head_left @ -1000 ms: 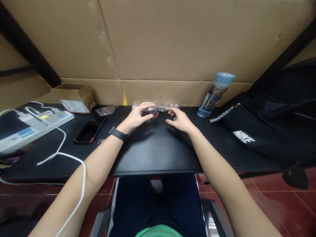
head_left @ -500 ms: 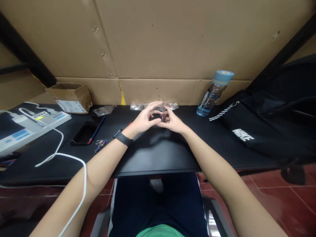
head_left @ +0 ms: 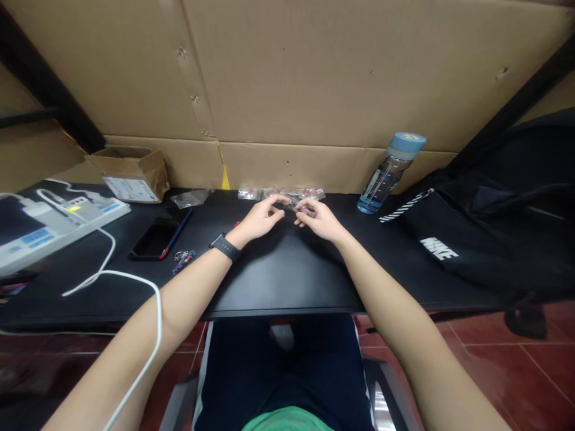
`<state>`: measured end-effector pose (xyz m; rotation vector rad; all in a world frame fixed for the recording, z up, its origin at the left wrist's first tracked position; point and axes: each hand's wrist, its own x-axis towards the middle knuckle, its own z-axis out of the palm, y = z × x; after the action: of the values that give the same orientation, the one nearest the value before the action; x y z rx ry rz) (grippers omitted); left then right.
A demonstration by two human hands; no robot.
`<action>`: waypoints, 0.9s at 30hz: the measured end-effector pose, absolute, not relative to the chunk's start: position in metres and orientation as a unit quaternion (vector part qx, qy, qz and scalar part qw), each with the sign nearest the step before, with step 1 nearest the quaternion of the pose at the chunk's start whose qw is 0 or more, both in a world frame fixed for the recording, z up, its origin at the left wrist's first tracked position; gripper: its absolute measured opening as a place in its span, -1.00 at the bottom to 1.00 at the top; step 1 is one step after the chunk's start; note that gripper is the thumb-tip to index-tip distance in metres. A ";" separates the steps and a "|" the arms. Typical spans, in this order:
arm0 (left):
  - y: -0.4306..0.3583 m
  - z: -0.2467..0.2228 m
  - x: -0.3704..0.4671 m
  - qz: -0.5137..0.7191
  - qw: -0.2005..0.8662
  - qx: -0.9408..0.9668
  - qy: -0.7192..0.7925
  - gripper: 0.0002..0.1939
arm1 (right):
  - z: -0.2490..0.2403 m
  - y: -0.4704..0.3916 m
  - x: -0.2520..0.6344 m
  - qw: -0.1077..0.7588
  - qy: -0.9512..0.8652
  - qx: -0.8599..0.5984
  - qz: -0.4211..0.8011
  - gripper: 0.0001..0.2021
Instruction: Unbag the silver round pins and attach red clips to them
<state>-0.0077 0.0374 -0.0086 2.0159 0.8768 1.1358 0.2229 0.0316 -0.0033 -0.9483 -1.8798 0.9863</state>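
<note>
My left hand (head_left: 261, 219), with a dark watch (head_left: 225, 246) on its wrist, hovers over the black desk (head_left: 278, 281) with thumb and curved fingers apart. Its fingertips come close to a piece of clear plastic; whether they touch it I cannot tell. Facing it, my right hand (head_left: 322, 220) has its fingers closed on a small clear plastic bag (head_left: 307, 211), whose contents are too small to make out. Just behind both hands, several clear packets (head_left: 250, 193) with reddish bits lie in a row along the cardboard wall. A small red thing (head_left: 237, 224) peeks out beside my left wrist.
On the left are a power strip (head_left: 96, 214), a cardboard box (head_left: 131, 173), a crumpled plastic bag (head_left: 191, 198), a phone (head_left: 153, 238), a pen (head_left: 176, 233) and a keyring (head_left: 183, 261). A white cable (head_left: 158, 317) crosses my left forearm. Rightward stand a bottle (head_left: 385, 173) and black bag (head_left: 471, 239).
My hands have lowered slightly and drawn a little apart; the left thumb no longer meets the right hand. The packets behind show more. The view has shifted slightly.
</note>
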 end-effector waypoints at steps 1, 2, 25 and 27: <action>0.037 -0.008 -0.007 0.436 0.329 0.768 0.334 -0.65 | -0.003 0.031 0.223 0.401 -0.744 -0.373 0.383 -0.71; 0.037 -0.007 -0.007 0.440 0.334 0.765 0.331 -0.64 | -0.002 0.030 0.223 0.404 -0.745 -0.373 0.378 -0.70; 0.035 -0.008 -0.005 0.477 0.401 0.678 0.389 -0.61 | 0.012 0.027 0.227 0.524 -0.648 -0.352 0.425 -0.56; 0.036 -0.009 -0.006 0.482 0.382 0.674 0.410 -0.57 | 0.011 0.028 0.228 0.521 -0.655 -0.360 0.412 -0.59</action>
<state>-0.0058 0.0357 -0.0090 1.7188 1.0449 1.2300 0.2279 0.0276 0.0106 -0.8624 -1.5699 0.9875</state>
